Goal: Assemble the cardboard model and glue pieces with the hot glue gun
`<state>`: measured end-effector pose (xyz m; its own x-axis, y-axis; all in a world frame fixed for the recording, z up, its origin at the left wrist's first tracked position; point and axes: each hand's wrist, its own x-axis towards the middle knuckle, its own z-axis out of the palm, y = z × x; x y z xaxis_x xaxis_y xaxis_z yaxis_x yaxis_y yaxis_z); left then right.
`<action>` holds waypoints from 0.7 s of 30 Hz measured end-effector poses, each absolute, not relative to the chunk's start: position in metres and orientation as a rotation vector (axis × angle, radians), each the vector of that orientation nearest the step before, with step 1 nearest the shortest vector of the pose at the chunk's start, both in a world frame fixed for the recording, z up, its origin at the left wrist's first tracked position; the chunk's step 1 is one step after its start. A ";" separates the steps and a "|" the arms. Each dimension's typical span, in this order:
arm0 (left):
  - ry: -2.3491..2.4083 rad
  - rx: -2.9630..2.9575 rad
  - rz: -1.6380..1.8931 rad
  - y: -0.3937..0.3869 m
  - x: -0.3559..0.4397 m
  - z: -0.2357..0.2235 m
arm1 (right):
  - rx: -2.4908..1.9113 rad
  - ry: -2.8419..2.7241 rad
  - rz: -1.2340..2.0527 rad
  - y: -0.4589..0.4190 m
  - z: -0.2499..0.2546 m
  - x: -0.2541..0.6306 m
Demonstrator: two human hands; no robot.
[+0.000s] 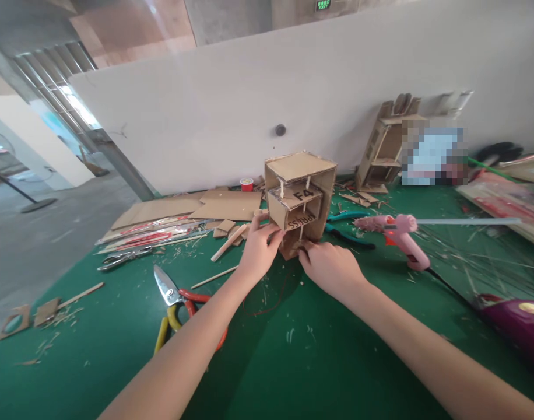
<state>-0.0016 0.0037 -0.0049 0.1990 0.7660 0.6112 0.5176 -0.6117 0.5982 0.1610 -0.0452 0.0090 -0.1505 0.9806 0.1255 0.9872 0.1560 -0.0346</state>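
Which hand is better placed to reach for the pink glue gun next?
Probably the right hand. The pink glue gun lies to the right of the cardboard box, nearer that hand. The left hand is at the box's left side, farther away.

The left hand (259,249) and right hand (332,267) are ungloved, with slim fingers (259,221); the wrists (364,294) are bare, and both forearms (206,332) are uncovered as far as they show.

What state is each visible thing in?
Brown shelved cardboard box, upright, open-fronted.
Left hand, holding the box's side.
Right hand, touching the box's lower part.
Pink plastic glue gun, unheld, translucent stick inserted.
Teal-handled tool, handles spread, head hidden.
Green rectangular exit sign, lit.
Brown cardboard tower at back right, standing.
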 end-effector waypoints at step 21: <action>1.492 2.320 1.265 -0.009 0.004 0.000 | -1.949 -2.414 -0.161 -0.045 0.009 0.154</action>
